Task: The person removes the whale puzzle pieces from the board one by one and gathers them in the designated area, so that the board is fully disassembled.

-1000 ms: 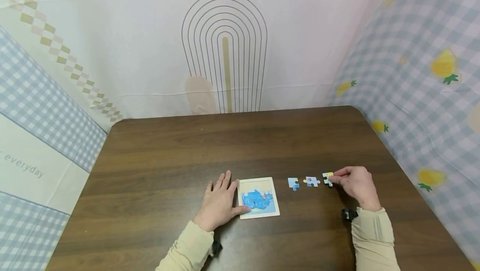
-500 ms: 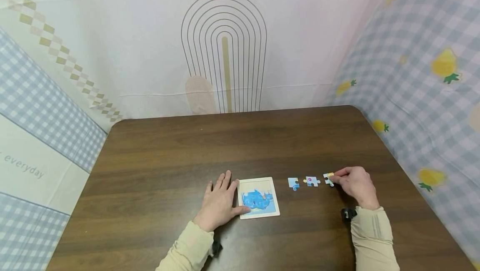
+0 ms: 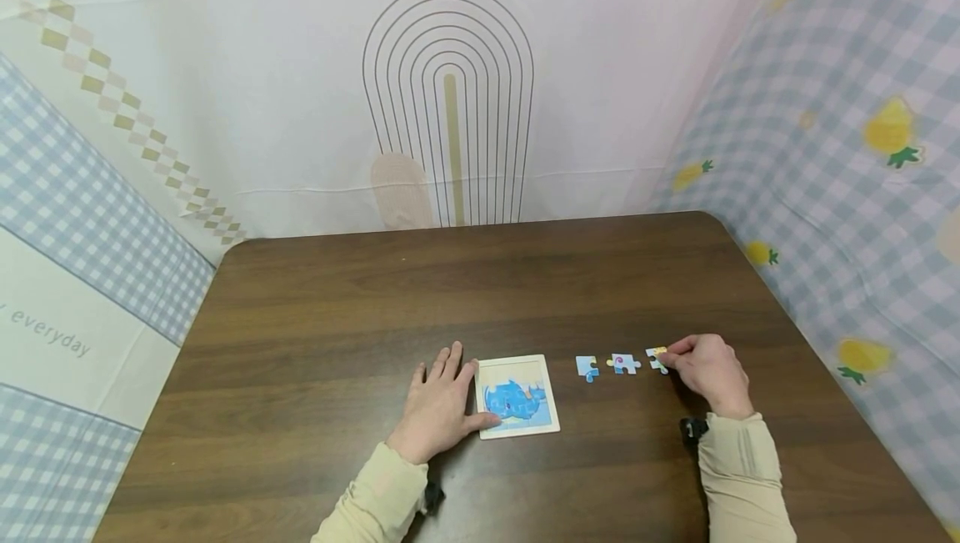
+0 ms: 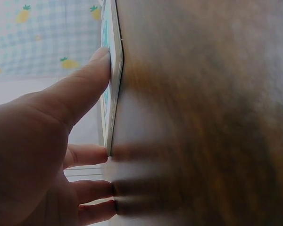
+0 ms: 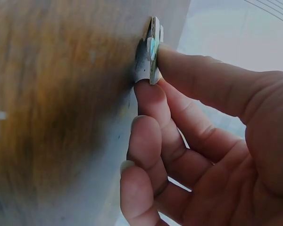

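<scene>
My left hand (image 3: 442, 409) lies on the table with its fingers spread at the left side of a small square puzzle tray (image 3: 510, 371). Its thumb (image 4: 87, 80) rests over the tray's edge in the left wrist view. A blue animal picture fills the lower part of the tray; the upper strip is pale. With thumb and fingertips, my right hand (image 3: 716, 372) pinches a blue-and-yellow jigsaw piece (image 3: 656, 357), seen edge-on and close over the table in the right wrist view. The other fingers curl beneath.
Two more jigsaw pieces lie in a row between tray and right hand: a blue one (image 3: 586, 365) and one with a pink swirl (image 3: 622, 364). The brown wooden table (image 3: 337, 301) meets a white patterned cloth (image 3: 300, 93) behind and checked cloth (image 3: 825, 218) at right.
The piece in the right hand shifts and turns very slightly in the fingers, and the right wrist edges a little left. The left hand, tray and other pieces stay put.
</scene>
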`<state>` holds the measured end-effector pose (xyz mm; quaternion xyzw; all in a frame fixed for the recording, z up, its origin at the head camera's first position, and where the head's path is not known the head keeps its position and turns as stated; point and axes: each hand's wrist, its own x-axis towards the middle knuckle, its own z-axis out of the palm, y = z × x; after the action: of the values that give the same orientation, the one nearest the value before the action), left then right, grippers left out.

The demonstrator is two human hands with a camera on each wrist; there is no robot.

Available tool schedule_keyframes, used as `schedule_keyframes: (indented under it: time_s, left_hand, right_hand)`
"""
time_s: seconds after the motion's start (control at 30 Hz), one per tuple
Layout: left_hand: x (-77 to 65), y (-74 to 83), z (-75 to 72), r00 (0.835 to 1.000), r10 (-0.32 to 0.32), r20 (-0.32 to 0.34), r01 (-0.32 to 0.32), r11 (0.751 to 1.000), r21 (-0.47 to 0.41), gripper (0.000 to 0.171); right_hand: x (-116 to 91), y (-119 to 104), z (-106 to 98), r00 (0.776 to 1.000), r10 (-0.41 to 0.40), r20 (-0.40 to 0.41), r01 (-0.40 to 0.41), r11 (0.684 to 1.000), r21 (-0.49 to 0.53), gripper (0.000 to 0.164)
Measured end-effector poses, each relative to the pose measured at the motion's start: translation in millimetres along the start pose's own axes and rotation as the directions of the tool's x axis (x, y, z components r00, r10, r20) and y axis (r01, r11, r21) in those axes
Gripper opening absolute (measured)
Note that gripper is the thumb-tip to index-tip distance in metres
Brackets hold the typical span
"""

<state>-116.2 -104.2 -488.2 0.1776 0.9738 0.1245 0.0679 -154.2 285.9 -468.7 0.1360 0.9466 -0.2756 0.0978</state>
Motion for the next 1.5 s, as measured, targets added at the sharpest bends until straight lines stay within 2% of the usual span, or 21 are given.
schedule_keyframes:
  time_s: [0.37, 0.6, 0.93, 1.13, 1.3, 1.5]
  left_hand:
    - [-0.7, 0.8, -1.7, 1.000, 0.003, -0.011, -0.003, 1.000, -0.017, 0.089]
    - [0.0, 0.4, -0.8, 1.000, 0.000, -0.009, 0.000, 1.000, -0.013, 0.089]
    - [-0.1, 0.2, -1.4, 1.000, -0.005, 0.005, 0.005, 1.000, -0.006, 0.091]
    - [-0.5, 0.6, -0.8, 1.000, -0.005, 0.017, 0.005, 1.000, -0.011, 0.090]
    - [-0.1, 1.1, 0.1, 1.000, -0.006, 0.013, 0.006, 1.000, -0.010, 0.090]
    - [0.5, 0.7, 0.0, 1.000, -0.012, 0.013, 0.013, 1.000, -0.015, 0.091]
  right_hand:
    - [-1, 0, 2, 1.000, 0.004, 0.002, -0.004, 1.000, -0.006, 0.023]
    - [-3, -2, 4, 1.000, 0.013, -0.027, -0.014, 1.000, -0.018, 0.021]
    - [-6, -6, 9, 0.999, -0.037, -0.038, 0.036, 0.999, -0.032, 0.017]
    - [-15, -11, 13, 0.992, -0.087, -0.091, 0.086, 0.996, -0.015, 0.018]
    - [-17, -14, 14, 0.984, -0.098, -0.147, 0.095, 0.995, -0.022, 0.019]
    - [-15, -12, 15, 0.985, -0.086, -0.147, 0.084, 0.996, -0.023, 0.025]
